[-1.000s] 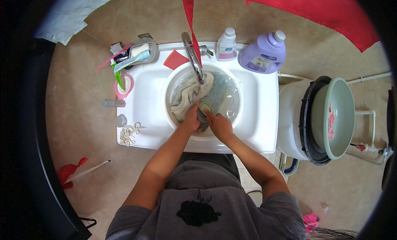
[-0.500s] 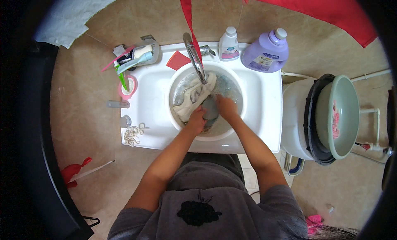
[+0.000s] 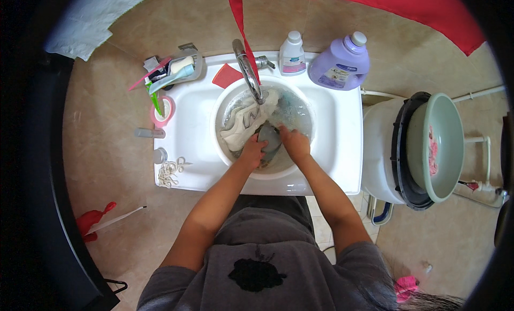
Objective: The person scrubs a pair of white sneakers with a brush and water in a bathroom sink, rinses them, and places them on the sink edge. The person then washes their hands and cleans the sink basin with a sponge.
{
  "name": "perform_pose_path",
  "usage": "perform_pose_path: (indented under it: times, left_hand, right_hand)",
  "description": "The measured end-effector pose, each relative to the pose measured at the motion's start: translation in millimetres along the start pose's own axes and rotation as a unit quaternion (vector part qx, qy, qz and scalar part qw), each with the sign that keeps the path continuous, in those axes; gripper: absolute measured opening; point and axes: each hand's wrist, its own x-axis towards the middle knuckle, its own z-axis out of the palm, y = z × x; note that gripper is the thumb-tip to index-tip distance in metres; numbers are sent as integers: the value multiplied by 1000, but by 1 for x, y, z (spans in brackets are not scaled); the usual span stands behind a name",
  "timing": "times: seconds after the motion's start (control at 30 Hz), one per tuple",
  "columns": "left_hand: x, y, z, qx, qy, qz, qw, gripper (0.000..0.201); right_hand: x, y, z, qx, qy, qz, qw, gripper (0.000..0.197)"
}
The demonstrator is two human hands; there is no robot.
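Observation:
A white basin (image 3: 218,102) of water sits in the sink. In it, at the upper left, a white sneaker (image 3: 247,122) lies tilted, partly under water below the tap. My left hand (image 3: 252,152) grips a rounded grey piece (image 3: 270,139) with a dark edge, which looks like part of a shoe. Close against its right side is my right hand (image 3: 294,143), fingers curled together at the dark edge. Whatever those fingers hold is too small or hidden to make out. Both hands are low inside the basin.
The curved metal tap (image 3: 247,65) reaches over the basin. A white bottle (image 3: 293,55) and a purple detergent jug (image 3: 340,62) stand behind. Left are a toiletry tray (image 3: 199,70), pink tape roll (image 3: 169,111) and white laces (image 3: 170,173). A green basin (image 3: 447,145) tilts at the right.
My right hand has moved slightly downward along the grey piece, whose tilt has changed a little. The view has shifted slightly; the sneaker stays at the upper left of the basin.

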Motion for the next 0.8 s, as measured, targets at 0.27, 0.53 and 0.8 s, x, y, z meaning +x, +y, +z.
perform_pose_path:
  times: [0.27,0.53,0.8]
  left_hand:
    - [-52,10,43,241,175,65,952,57]
    - [-40,15,-5,448,106,146,876,30]
    - [-57,18,8,665,61,245,703,45]
  right_hand:
    - [21,25,-15,121,23,66,990,34]
    - [-33,-27,-22,108,-34,-30,993,35]
    - [43,8,-4,115,-38,143,982,33]
